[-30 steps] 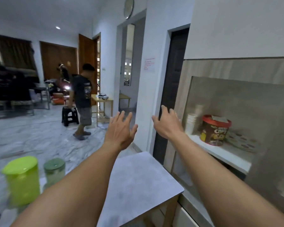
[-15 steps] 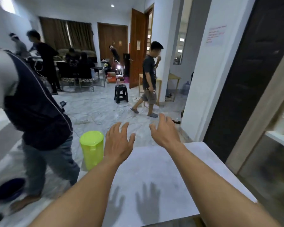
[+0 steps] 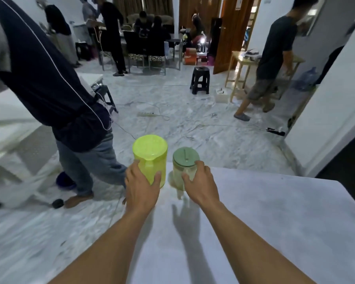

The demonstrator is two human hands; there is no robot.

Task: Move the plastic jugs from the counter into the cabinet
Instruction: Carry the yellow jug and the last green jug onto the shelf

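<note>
Now left hand (image 3: 142,187) wrapping yellow-green jug (image 3: 150,156), right hand (image 3: 199,182) clasping green-lidded jug (image 3: 184,167), counter (image 3: 275,222) edge

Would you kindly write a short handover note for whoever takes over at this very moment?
Left hand: wrapped around the lime-yellow jug, thumb and fingers on either side of its body.
Right hand: on the clear jug with the green lid, fingers curled around its body.
Both jugs stand upright, side by side but apart, at the far edge of the white counter, lids on.
Done: both jugs reached; neither looks lifted yet.
Left: lift both and carry them to the cabinet, which is out of view now. A person stands close by on the left, so mind the turn.
</note>
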